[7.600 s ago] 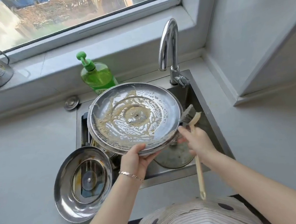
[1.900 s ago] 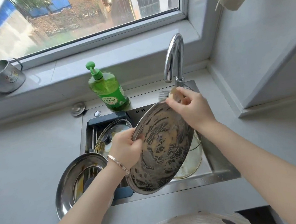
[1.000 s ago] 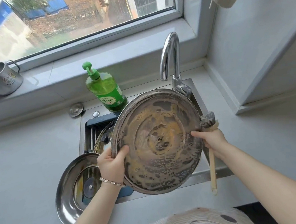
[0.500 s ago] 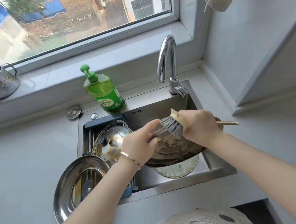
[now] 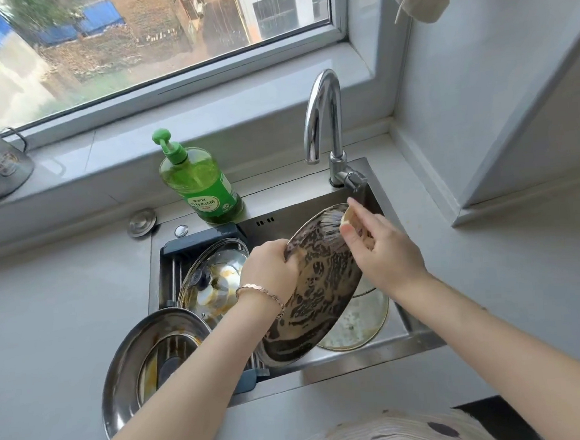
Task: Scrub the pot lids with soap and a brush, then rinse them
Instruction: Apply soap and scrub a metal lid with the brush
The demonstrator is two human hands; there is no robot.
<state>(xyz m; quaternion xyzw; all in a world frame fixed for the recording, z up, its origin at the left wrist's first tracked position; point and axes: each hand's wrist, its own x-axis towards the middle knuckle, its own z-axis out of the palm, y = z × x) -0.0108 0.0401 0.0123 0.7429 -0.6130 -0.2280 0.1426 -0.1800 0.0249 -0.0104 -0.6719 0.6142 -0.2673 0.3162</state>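
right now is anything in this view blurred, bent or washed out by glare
Head view: even daylight, no harsh shadows; the wide lens bows the window frame; glare streaks the faucet; the brush in the right hand looks motion-smeared against the soapy lid.

Grey counter [image 5: 48, 322] with sink plug [image 5: 142, 222], steel lid [image 5: 131, 371]

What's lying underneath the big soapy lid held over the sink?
Another round lid lies in the sink, partly showing; the soapy lid hides its left part.
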